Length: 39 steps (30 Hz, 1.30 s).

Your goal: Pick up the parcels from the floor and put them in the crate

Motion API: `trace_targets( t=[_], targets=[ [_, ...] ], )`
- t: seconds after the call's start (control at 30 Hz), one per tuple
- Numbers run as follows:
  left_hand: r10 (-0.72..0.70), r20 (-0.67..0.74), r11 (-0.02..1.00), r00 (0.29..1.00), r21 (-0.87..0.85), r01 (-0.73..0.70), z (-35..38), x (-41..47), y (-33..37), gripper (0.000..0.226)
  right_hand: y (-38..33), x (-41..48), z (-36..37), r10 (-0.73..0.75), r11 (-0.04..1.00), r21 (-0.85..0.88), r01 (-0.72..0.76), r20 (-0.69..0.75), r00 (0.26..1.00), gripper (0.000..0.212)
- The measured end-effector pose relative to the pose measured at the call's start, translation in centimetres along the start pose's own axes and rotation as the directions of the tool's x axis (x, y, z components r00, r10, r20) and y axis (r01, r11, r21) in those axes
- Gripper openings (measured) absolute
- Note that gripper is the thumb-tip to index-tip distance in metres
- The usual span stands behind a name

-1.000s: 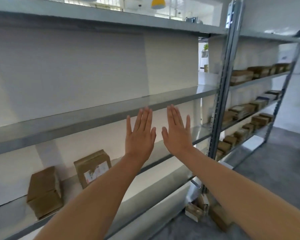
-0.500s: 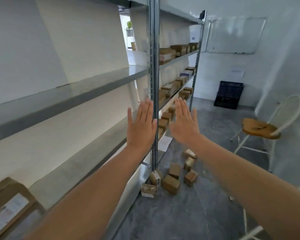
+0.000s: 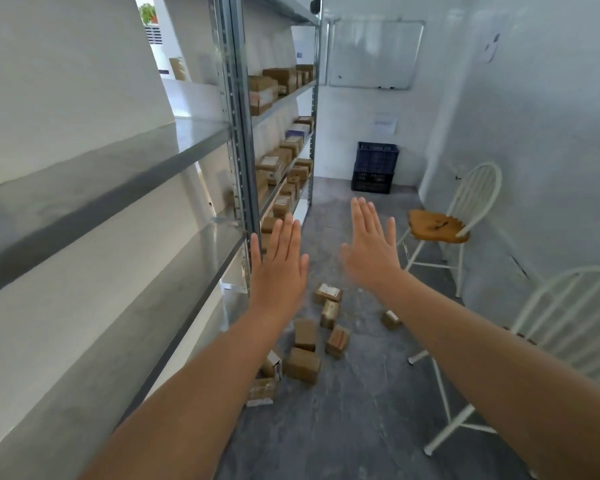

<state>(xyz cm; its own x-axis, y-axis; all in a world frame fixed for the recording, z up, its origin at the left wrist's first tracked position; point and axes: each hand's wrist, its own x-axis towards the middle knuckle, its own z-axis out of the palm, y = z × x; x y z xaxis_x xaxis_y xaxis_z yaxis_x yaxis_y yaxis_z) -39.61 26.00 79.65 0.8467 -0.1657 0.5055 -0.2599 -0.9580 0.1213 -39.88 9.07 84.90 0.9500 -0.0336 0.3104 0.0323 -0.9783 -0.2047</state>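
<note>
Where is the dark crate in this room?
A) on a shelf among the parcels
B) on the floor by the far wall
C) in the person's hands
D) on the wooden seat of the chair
B: the dark crate stands on the floor against the far wall, below the whiteboard.

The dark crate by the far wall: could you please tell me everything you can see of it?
The crate looks like dark blue plastic with latticed sides, seemingly two stacked units. It stands upright on the grey floor against the white far wall. Its inside is hidden; nothing else touches it.
</note>
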Motion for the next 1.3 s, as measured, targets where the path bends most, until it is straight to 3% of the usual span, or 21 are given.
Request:
trace_targets(
  t=[0.3, 0.8, 1.3],
  targets=[
    [0.105, 0.032, 0.991, 0.994, -0.092, -0.102, 2.6, 3.5, 2.5, 0.061, 6.2, 1.7, 0.7, 0.192, 0.981, -0.044, -0.191, 0.011, 0.981, 0.076],
    [0.22, 0.083, 0.975, 0.972, -0.029, -0.219, 8.9, 13.1, 11.7, 0.061, 18.6, 10.7, 1.7, 0.213, 0.977, 0.023, -0.213, 0.019, 0.977, 0.073],
    [0.199, 0.125, 0.979, 0.972, -0.078, -0.191, 19.1, 21.3, 24.6, 0.06, 34.7, 18.1, 5.6, 0.193, 0.981, 0.002, -0.194, 0.115, 0.975, 0.074]
  ],
)
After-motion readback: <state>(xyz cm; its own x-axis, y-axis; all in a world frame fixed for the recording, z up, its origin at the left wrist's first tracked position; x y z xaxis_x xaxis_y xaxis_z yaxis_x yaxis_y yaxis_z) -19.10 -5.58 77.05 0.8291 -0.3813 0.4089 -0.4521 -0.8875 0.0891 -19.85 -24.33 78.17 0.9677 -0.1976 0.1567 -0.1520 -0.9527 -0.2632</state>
